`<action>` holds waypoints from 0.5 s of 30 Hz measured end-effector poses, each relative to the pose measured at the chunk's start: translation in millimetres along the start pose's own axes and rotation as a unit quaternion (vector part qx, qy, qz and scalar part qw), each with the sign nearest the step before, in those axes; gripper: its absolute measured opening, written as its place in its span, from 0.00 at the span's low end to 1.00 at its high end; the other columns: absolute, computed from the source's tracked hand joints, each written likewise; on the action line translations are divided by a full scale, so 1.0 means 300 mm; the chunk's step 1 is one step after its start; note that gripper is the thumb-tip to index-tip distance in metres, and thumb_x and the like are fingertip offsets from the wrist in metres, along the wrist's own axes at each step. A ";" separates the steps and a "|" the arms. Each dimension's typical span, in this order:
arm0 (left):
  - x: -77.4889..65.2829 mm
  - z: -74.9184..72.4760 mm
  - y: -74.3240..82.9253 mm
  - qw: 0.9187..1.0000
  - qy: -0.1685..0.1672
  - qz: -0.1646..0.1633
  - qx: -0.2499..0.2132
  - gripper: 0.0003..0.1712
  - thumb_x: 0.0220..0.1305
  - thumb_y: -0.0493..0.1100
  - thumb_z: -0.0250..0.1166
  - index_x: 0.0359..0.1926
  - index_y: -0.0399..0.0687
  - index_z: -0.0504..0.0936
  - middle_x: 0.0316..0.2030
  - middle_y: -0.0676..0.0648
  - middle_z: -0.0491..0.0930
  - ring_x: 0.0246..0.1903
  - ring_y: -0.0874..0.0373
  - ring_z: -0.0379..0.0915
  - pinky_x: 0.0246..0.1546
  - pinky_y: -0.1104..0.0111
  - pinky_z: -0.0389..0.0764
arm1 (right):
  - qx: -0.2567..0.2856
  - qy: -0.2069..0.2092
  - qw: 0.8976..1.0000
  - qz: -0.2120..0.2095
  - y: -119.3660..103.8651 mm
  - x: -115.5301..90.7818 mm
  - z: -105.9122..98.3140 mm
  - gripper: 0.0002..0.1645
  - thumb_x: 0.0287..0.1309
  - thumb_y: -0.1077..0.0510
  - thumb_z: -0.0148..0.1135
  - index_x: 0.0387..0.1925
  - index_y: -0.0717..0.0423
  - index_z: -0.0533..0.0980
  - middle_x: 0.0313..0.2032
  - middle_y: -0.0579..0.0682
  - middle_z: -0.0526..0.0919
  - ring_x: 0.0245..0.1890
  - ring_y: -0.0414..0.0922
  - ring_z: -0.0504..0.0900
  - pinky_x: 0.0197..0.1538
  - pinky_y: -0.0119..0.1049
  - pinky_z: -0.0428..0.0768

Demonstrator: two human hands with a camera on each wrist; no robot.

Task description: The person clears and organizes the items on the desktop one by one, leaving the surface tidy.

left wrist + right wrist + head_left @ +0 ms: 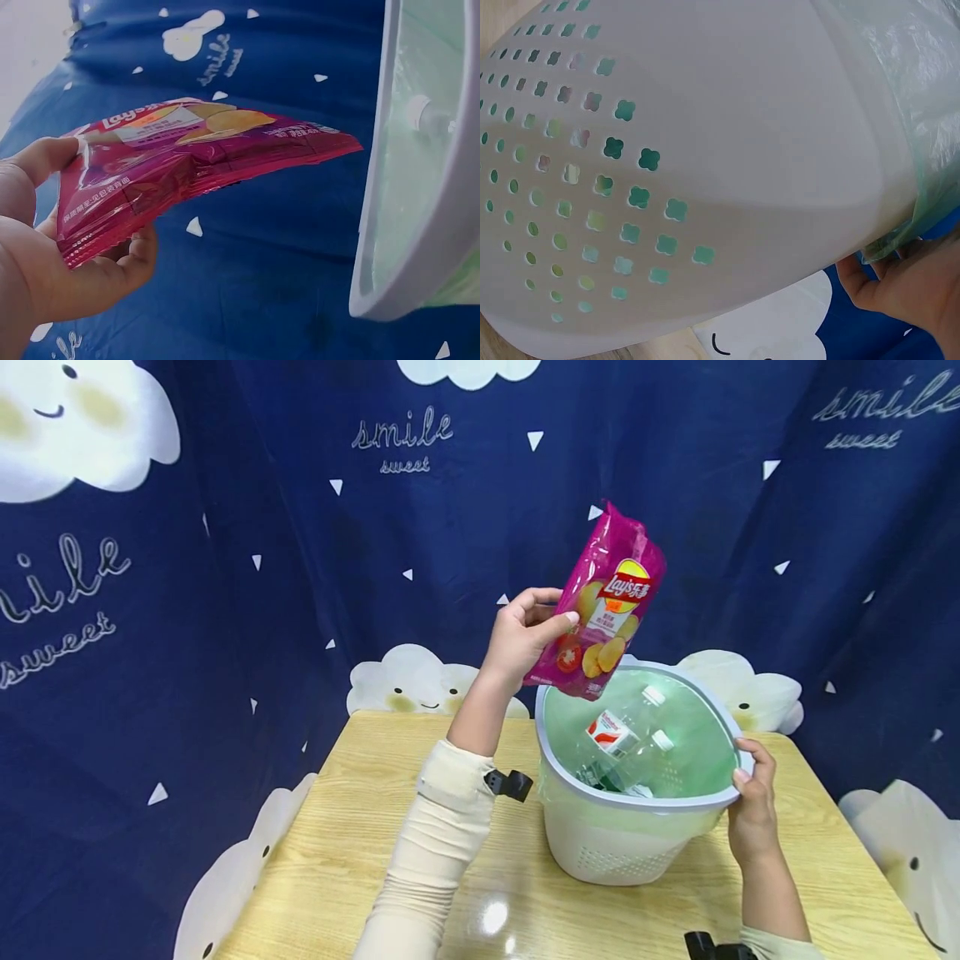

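My left hand (521,639) pinches a magenta Lay's chip bag (611,627) by its left edge, thumb on the printed front. The bag is tilted and held above the back left of a white trash bin (615,839). In the left wrist view the chip bag (195,146) is apart from the bin's rim (375,296). My right hand (753,810) grips the rim on the bin's right side. A green plastic liner (708,714) covers the inside, and clear plastic bottles (637,764) lie in it. The right wrist view shows the right hand (907,285) beside the liner's overhang.
The bin stands on a light wooden table (390,802), toward its right half. A navy curtain (300,527) with white clouds and triangles hangs behind and at the sides. Small clover-shaped holes (604,184) pierce the bin's lower wall.
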State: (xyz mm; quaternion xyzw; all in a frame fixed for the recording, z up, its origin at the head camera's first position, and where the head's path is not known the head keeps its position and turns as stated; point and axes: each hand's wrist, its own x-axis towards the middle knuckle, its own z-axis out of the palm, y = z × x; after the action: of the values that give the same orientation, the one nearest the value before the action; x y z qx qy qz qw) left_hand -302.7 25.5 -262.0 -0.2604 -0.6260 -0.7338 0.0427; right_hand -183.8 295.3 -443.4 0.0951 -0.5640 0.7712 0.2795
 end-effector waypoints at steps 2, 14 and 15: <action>0.008 0.016 -0.001 1.000 -0.015 -0.007 0.005 0.16 0.58 0.37 0.65 0.48 0.40 0.77 0.36 0.41 0.79 0.37 0.51 0.77 0.37 0.63 0.80 | -0.001 0.000 1.000 0.000 -0.001 -0.001 -0.001 0.22 0.59 0.59 0.41 0.56 0.47 0.63 0.54 0.52 0.62 0.46 0.43 0.66 0.44 0.29 0.66; 0.064 0.059 -0.020 0.989 -0.088 -0.074 0.098 0.17 0.56 0.41 0.68 0.46 0.43 0.78 0.33 0.44 0.79 0.34 0.55 0.76 0.35 0.68 0.78 | -0.002 0.000 1.000 0.001 -0.001 0.000 -0.001 0.22 0.59 0.59 0.42 0.56 0.48 0.63 0.52 0.53 0.63 0.44 0.43 0.68 0.43 0.29 0.67; 0.070 0.061 -0.027 0.987 -0.097 -0.078 0.104 0.16 0.56 0.40 0.68 0.46 0.42 0.78 0.33 0.44 0.79 0.34 0.55 0.76 0.35 0.68 0.78 | -0.003 0.000 1.000 0.001 -0.002 0.001 -0.001 0.22 0.59 0.59 0.42 0.56 0.48 0.63 0.52 0.53 0.63 0.43 0.43 0.68 0.43 0.29 0.67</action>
State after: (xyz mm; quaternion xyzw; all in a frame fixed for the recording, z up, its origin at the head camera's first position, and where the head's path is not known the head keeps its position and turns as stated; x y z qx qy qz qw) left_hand -317.7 50.0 -258.6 -0.2745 -0.7185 -0.6372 -0.0490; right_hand -183.6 295.8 -443.1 0.0936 -0.5662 0.7698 0.2793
